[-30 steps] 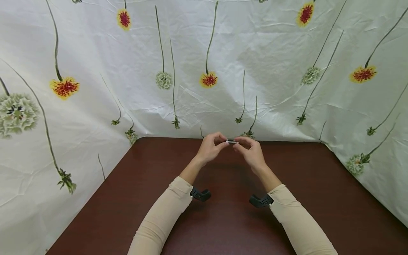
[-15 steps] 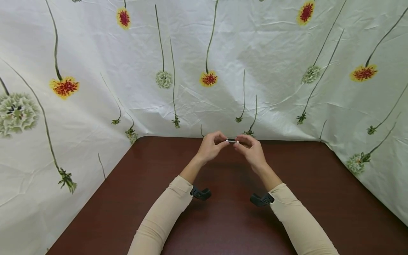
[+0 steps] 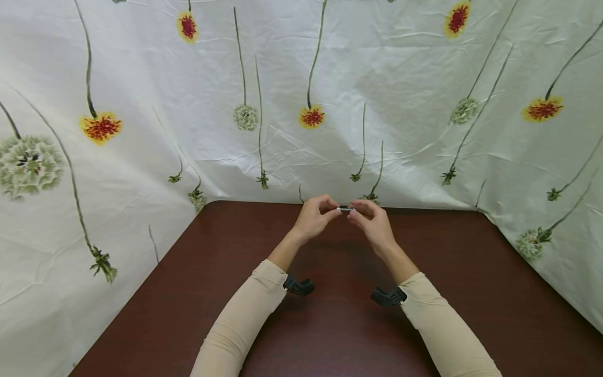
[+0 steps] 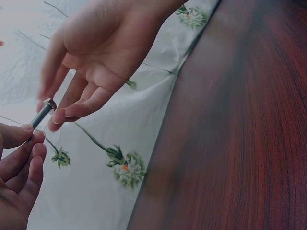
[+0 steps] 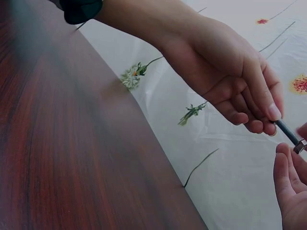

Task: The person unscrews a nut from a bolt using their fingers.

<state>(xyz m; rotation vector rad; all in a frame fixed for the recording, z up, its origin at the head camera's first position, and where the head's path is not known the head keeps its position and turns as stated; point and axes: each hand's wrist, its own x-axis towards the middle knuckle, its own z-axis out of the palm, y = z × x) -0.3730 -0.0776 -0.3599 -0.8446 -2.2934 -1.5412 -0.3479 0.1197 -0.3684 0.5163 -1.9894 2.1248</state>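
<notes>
A small hex-headed metal bolt (image 3: 346, 209) is held up between both hands, level in the head view, over the far side of the table. My left hand (image 3: 312, 219) pinches its threaded end between thumb and fingertips. Around the head end are the thumb and fingers of my right hand (image 3: 375, 225), curved, one on each side. The left wrist view shows the bolt's shank (image 4: 41, 116) and head bare between the two hands, with a right finger blurred. In the right wrist view the threaded shank (image 5: 286, 130) runs from the left thumb tip to the right fingers.
The dark reddish-brown table (image 3: 330, 324) spreads beneath the forearms. Behind and beside it hangs a white cloth (image 3: 405, 120) printed with flowers, its lower edge meeting the table. Black straps (image 3: 299, 286) sit on both wrists, beside the beige sleeves.
Both hands stay nearly in place with the bolt between them; the right fingertips shift slightly at its head end. The whole head view slides a little to the right.
</notes>
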